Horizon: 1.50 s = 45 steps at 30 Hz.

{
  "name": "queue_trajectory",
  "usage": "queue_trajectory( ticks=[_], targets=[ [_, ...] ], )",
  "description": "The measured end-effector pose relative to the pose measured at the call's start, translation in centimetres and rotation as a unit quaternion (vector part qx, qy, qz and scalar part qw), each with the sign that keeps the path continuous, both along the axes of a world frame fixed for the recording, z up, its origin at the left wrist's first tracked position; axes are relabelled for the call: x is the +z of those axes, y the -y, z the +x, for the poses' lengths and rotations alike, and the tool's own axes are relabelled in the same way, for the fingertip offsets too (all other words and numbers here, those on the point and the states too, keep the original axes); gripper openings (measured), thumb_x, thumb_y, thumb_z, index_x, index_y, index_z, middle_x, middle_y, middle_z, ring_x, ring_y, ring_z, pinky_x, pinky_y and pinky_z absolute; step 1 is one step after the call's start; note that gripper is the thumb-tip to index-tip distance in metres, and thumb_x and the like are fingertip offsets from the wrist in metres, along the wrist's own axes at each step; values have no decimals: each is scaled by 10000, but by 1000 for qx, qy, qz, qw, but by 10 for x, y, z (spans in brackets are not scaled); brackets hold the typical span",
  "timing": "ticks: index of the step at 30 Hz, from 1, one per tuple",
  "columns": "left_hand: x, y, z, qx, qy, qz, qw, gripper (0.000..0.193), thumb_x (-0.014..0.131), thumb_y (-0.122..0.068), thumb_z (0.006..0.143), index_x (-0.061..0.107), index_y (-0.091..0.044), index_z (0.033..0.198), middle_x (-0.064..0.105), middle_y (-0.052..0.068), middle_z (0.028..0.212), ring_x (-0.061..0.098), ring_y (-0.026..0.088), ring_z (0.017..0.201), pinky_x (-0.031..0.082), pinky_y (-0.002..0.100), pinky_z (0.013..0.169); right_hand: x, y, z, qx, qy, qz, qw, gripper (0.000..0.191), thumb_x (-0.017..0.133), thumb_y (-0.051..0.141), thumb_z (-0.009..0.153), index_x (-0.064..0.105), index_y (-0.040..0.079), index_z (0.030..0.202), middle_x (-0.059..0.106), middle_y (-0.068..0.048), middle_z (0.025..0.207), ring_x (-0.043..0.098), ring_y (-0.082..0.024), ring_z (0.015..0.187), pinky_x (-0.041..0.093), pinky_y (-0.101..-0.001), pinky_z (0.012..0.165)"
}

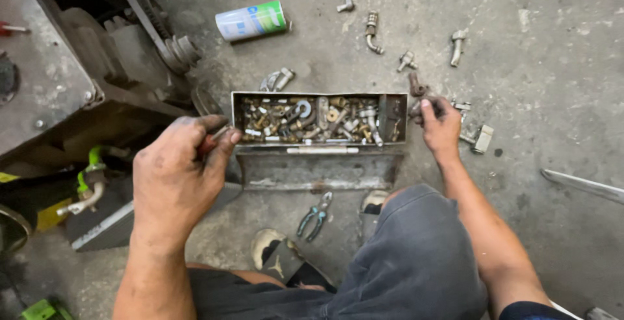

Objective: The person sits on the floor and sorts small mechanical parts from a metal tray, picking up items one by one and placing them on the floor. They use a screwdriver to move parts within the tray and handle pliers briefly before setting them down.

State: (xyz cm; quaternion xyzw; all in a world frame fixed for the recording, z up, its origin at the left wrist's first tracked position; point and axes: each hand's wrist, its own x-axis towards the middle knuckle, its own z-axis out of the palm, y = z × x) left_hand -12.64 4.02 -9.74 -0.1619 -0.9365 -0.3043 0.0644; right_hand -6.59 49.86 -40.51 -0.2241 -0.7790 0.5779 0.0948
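An open metal box (318,99) full of several brass and steel fittings lies on the concrete floor, its lid (318,170) folded toward me. My left hand (179,170) is raised at the box's left end, fingers closed on a small reddish part that is mostly hidden. Beside the box's right end, my right hand (439,125) pinches a dark metal fitting (419,108) just above the floor.
Loose metal fittings (372,32) are scattered on the floor behind the box, with a green and white spray can (251,21) lying on its side. Pliers (315,214) lie by my sandalled feet. A machine with a belt pulley (179,50) stands at the left.
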Motion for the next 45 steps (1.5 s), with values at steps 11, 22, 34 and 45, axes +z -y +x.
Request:
queue_trajectory(
  ticks=[11, 22, 34, 45],
  targets=[
    [15, 15, 40, -10, -37, 5, 999, 174, 827, -143, 920, 728, -49, 1028, 652, 90, 833, 633, 235, 681, 501, 351, 617, 26, 2, 9, 76, 70, 81, 991, 214, 697, 181, 1014, 734, 2, 1125, 718, -58, 864, 627, -100, 699, 505, -269, 612],
    [6, 12, 17, -39, 7, 17, 999, 233, 827, -84, 865, 701, -51, 1059, 656, 79, 854, 655, 210, 684, 514, 328, 609, 41, 27, -25, 234, 234, 271, 904, 403, 769, 374, 873, 764, 85, 1155, 753, -201, 968, 724, -331, 894, 552, -434, 793],
    [-21, -3, -35, -64, 53, 9, 997, 215, 839, -133, 865, 704, -58, 1015, 672, 66, 846, 665, 199, 663, 509, 329, 578, -6, 45, -35, 309, 320, 503, 741, 178, 652, 163, 867, 786, 73, 944, 744, -236, 945, 732, -425, 889, 583, -539, 769],
    [-27, -2, -23, -98, -32, 17, 995, 210, 809, -232, 950, 684, -69, 991, 681, 93, 847, 676, 293, 707, 529, 397, 618, 157, 78, -35, 289, 161, 354, 875, 352, 775, 263, 846, 683, 19, 1083, 724, -204, 901, 726, -372, 810, 574, -466, 737]
  ],
)
